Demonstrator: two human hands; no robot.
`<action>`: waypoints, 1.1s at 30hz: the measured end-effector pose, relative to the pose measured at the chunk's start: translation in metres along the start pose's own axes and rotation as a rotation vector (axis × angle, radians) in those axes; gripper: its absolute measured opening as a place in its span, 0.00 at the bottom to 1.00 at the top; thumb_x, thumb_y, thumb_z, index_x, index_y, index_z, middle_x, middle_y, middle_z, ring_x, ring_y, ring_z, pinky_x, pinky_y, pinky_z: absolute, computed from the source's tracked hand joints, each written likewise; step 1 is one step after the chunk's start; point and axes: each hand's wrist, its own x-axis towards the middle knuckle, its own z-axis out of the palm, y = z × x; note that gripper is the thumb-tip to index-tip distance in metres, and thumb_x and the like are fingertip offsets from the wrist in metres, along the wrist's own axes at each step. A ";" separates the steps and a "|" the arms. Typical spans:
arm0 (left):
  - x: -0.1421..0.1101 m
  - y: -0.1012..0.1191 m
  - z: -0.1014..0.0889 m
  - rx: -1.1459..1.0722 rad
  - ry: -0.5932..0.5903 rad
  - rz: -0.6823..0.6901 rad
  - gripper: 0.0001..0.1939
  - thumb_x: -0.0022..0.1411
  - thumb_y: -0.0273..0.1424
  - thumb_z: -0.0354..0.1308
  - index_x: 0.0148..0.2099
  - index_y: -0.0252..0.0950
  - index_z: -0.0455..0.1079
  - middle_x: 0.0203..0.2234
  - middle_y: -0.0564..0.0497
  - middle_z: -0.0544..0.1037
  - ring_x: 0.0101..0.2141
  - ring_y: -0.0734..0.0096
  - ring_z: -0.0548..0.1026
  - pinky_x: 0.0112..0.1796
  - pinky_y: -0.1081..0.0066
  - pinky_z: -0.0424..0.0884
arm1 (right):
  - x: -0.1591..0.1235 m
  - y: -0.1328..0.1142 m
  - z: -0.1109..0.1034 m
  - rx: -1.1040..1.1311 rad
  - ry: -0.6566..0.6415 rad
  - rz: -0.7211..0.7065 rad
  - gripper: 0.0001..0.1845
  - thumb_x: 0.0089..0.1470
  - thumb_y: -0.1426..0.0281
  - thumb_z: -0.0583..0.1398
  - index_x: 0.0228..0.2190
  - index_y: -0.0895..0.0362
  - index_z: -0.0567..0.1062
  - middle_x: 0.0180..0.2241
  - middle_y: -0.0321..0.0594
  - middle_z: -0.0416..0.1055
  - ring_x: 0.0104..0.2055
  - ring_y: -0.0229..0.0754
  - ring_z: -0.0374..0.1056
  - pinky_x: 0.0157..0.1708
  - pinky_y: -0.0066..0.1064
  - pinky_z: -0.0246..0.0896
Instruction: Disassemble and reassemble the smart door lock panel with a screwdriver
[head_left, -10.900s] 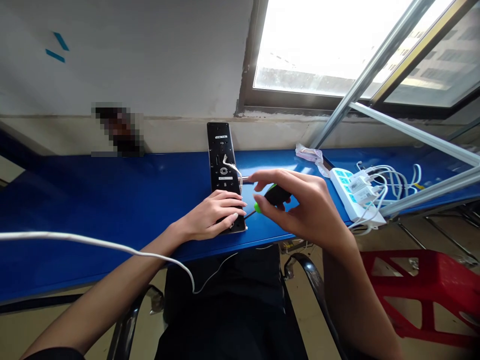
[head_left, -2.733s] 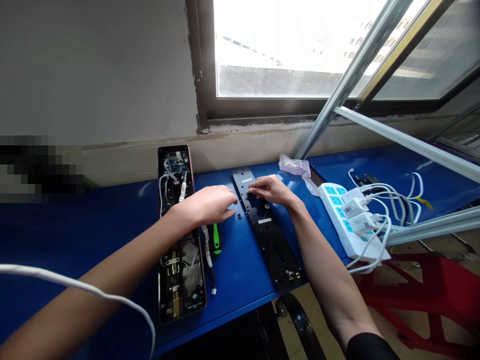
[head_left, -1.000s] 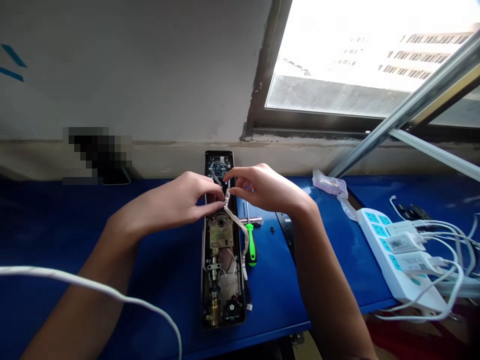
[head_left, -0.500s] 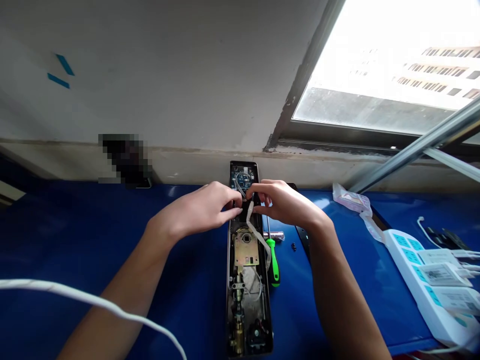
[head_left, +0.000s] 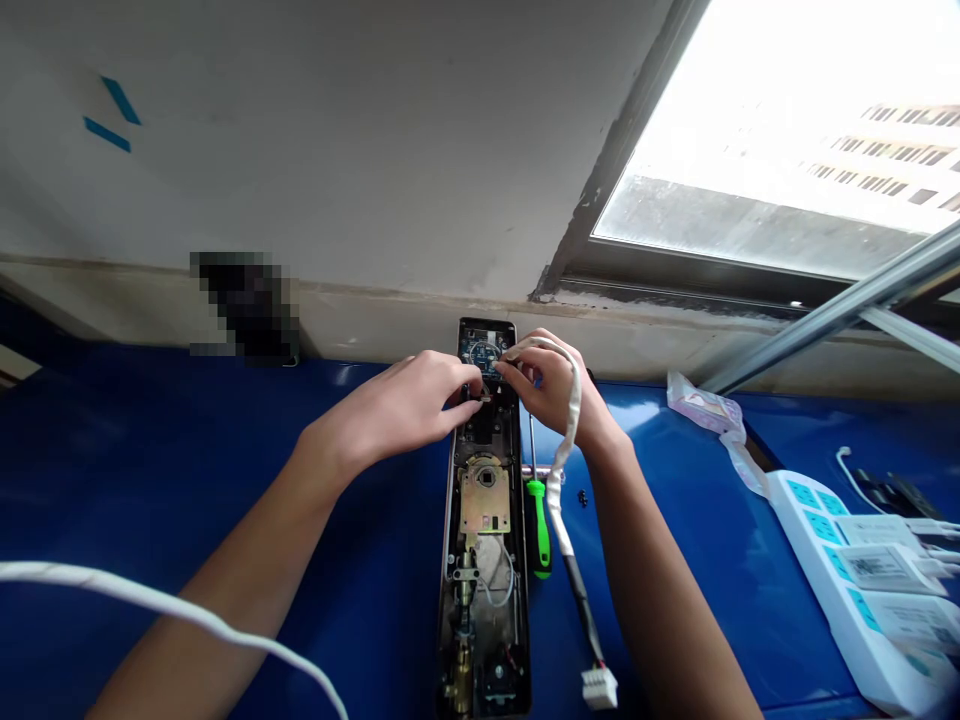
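An opened electronic door lock housing, long and narrow, lies on the blue table with its inside facing up. A circuit board shows at its far end. My left hand is over the housing's left edge, with thumb and forefinger closed on a small wire connector below the board. At the board's right side my right hand pinches the end of a white-wrapped cable. This cable loops over the hand and hangs to the right, ending in a white plug. The pinched tip is hidden by my fingers.
A green-handled screwdriver lies right of the housing, near some small dark screws. A white power strip with adapters stands at the right. Another white cable crosses the lower left. The wall rises behind the table.
My right hand has moved up towards the board. The wrapped cable, earlier lying along the housing, now loops over that hand with its white plug hanging right. My left hand has barely moved.
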 end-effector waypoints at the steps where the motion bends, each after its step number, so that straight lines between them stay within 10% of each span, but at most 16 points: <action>1: 0.000 0.001 0.000 0.000 -0.002 -0.005 0.08 0.70 0.35 0.57 0.44 0.39 0.76 0.38 0.50 0.82 0.35 0.67 0.78 0.36 0.69 0.68 | 0.000 0.000 0.004 0.002 0.014 0.001 0.14 0.65 0.65 0.60 0.28 0.56 0.76 0.33 0.41 0.69 0.32 0.40 0.64 0.34 0.34 0.63; 33: 0.003 -0.001 0.004 -0.089 0.010 -0.002 0.11 0.70 0.36 0.56 0.34 0.37 0.67 0.26 0.54 0.74 0.25 0.73 0.69 0.29 0.71 0.61 | -0.008 0.008 0.025 0.001 0.084 -0.086 0.12 0.70 0.70 0.52 0.34 0.55 0.72 0.32 0.39 0.69 0.29 0.37 0.60 0.31 0.30 0.56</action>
